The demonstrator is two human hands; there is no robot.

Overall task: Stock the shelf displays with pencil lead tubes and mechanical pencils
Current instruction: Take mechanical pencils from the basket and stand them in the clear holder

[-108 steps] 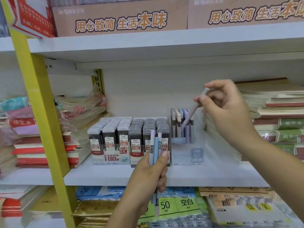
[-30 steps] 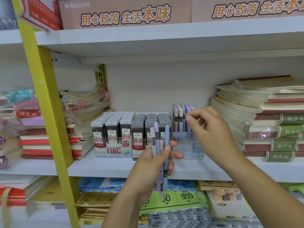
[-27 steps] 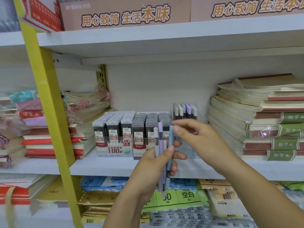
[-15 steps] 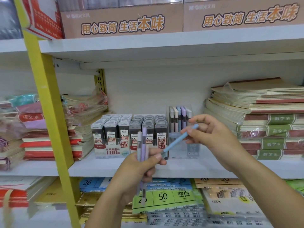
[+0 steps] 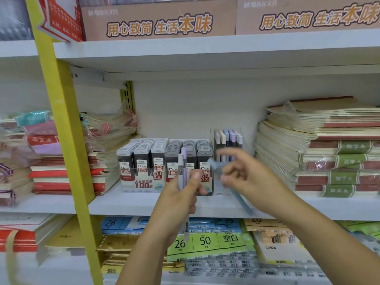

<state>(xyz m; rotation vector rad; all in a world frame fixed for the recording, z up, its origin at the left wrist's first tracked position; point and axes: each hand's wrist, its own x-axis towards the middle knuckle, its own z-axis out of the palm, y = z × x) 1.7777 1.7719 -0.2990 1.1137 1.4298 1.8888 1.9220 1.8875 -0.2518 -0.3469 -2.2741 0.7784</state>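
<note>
My left hand grips two upright mechanical pencils, one pale grey and one lilac, in front of the shelf. My right hand pinches a blue mechanical pencil, blurred by motion, with its upper end up left and its tip down right. Behind the hands stand two display boxes of pencil lead tubes, marked 0.5 and 0.7. A clear holder to their right holds several pastel pencils upright.
Stacks of notebooks fill the shelf at the right, and wrapped exercise books lie at the left. A yellow upright crosses the left side. A white shelf hangs overhead. Packs of paper lie on the shelf below.
My right hand has drawn the blue pencil out of the left hand's bundle and swung it round, so its tip now points down right. The left hand keeps two pencils.
</note>
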